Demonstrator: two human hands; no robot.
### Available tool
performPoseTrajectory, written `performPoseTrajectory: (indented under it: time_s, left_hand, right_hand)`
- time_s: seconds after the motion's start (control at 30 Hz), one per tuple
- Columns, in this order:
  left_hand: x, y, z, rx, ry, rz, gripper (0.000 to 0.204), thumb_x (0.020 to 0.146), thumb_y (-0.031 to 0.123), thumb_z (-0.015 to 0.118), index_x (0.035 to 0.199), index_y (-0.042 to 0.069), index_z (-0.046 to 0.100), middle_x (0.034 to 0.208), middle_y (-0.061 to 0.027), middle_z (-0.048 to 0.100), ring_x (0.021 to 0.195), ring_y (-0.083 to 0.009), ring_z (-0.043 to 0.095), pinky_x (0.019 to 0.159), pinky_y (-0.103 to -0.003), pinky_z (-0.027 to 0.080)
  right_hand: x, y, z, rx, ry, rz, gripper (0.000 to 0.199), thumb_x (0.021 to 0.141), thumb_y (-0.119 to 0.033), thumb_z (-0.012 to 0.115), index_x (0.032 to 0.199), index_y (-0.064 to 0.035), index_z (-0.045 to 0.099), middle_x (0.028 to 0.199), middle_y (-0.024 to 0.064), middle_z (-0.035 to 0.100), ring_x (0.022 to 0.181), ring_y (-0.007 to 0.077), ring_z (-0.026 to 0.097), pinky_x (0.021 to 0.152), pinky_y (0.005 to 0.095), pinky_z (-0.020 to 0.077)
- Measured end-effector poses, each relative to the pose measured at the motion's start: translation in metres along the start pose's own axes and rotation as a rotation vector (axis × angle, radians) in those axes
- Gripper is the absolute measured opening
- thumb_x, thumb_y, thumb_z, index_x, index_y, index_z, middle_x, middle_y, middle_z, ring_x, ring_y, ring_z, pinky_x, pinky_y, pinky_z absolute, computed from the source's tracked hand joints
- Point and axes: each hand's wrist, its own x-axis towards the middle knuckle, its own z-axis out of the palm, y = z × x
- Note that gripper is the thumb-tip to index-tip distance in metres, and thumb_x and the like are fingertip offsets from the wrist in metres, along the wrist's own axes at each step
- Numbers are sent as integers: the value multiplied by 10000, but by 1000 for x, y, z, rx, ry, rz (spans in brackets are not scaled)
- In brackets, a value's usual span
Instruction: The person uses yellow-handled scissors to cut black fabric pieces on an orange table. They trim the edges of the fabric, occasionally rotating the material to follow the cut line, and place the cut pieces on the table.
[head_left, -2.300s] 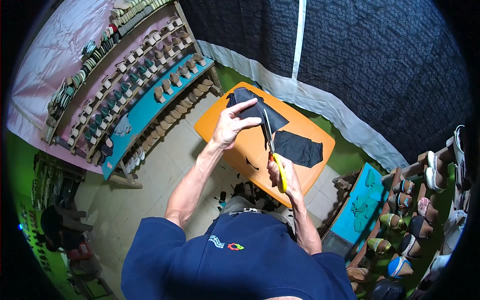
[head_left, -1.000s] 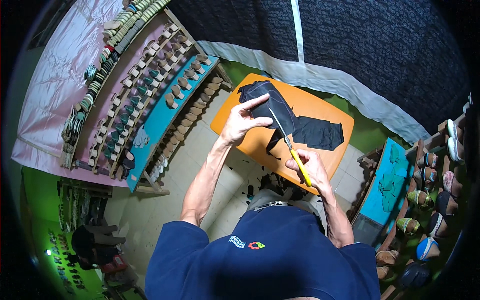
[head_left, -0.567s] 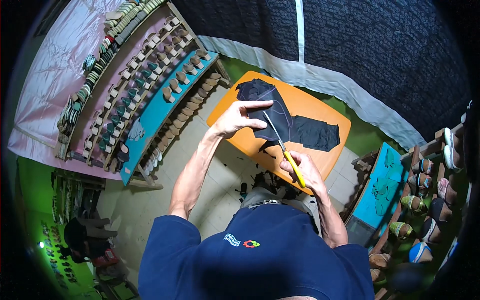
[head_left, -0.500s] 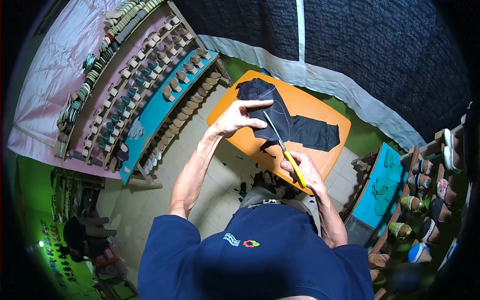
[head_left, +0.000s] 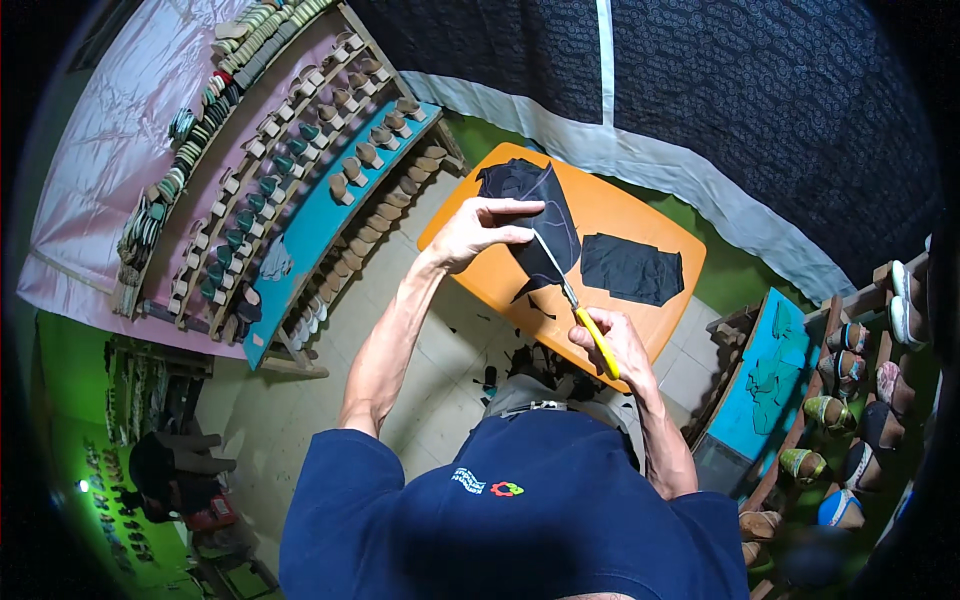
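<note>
My left hand (head_left: 478, 232) pinches the left edge of a black cloth piece (head_left: 560, 210) between thumb and fingers, above an orange table (head_left: 650, 228). Pale curved lines are drawn on this cloth. In my right hand (head_left: 622, 348) is a pair of scissors with yellow handles (head_left: 598, 345). Their blades point up and left along the held cloth, their tip close to my left thumb; how far the blades are apart I cannot tell. Flat on the table's right side rests a stack of black cloth (head_left: 632, 268).
Dark scraps (head_left: 488, 380) litter the tiled floor by the table. Left stands a tiered rack (head_left: 300, 240) of shoe soles and heels. On the right are a blue bench (head_left: 770, 370) with green pieces and a rack of shoes (head_left: 840, 410). A dark curtain (head_left: 720, 120) hangs behind.
The held cloth has shifted, and a strip of bare table now shows between it and the stack on the right. The scissors have moved slightly right and down.
</note>
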Motion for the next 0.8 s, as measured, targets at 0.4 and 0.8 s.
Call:
performPoseTrajectory:
  time_s: [0.4,0.8]
  left_hand:
    - [2,11,-5,88,-218,-96,559,809,24,775,1346,69,622,1279,-47,647,1094,-112,599,978,-261,495]
    - [0,1,-9,13,-167,-53,526,828,-10,738,1339,26,616,1171,-29,664,1040,-106,612,933,-257,500]
  right_hand:
    - [0,-2,6,146,-151,63,522,911,-598,642,847,-95,519,605,-40,447,490,62,444,439,233,402]
    - [-1,-2,6,171,-124,43,613,866,-694,621,794,-100,489,568,-39,439,443,65,440,398,238,369]
